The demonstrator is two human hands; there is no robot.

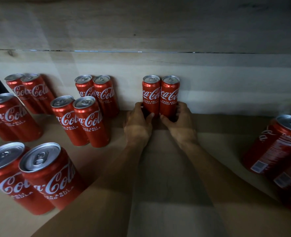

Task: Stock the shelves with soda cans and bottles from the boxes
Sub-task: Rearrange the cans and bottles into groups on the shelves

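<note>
In the head view, your left grip (137,121) is clamped low on the left can (150,95), with the fingers round its left side and the thumb across the front near the base. Your right grip (181,118) mirrors it on the right can (169,96), with the fingers on its right side and the thumb in front. The two cans stand upright and touch side by side between your grips. Their logos face you, and only their lower parts are covered. They are at the far edge of the shelf (167,168), right up against the back wall (226,86). The light is dim and your thumbs hide the bases, so the cans are probably resting on the shelf, but you cannot be sure.

Left of your grips, more red cans stand in touching pairs:
- a far pair (97,93) by the wall
- a nearer pair (79,120) just in front of it
- a corner pair (30,89) at the far left
- a front pair (38,175) closest to you

At the right edge, well apart from your grips, a side can (277,144) shows its barcode side.
</note>
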